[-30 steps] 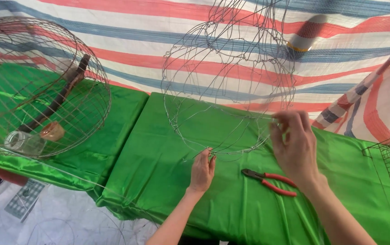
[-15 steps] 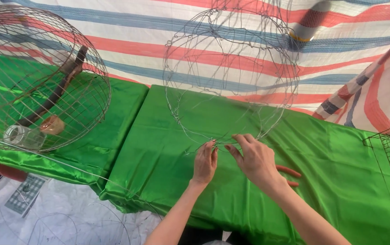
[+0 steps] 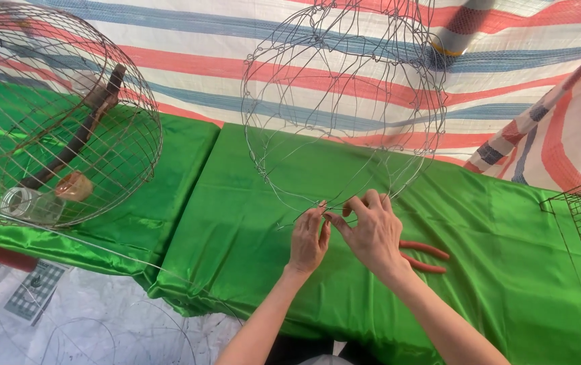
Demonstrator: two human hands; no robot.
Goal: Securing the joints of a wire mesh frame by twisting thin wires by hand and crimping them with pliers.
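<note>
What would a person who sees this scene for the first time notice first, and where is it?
Probably the round wire cage frame, unfinished, which stands on the bright green cloth at the centre. At its lower rim, the left hand and the right hand meet and pinch the thin wire. A finished wire cage with a wooden perch inside lies at the far left, and red-handled pliers lie beside the right hand.

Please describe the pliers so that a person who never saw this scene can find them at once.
Look at the green cloth covering the table. Just right of the right hand, which meets the left hand at the rim of the unfinished wire basket, lie the pliers. Their red-orange handles are the only small tool there.
</note>
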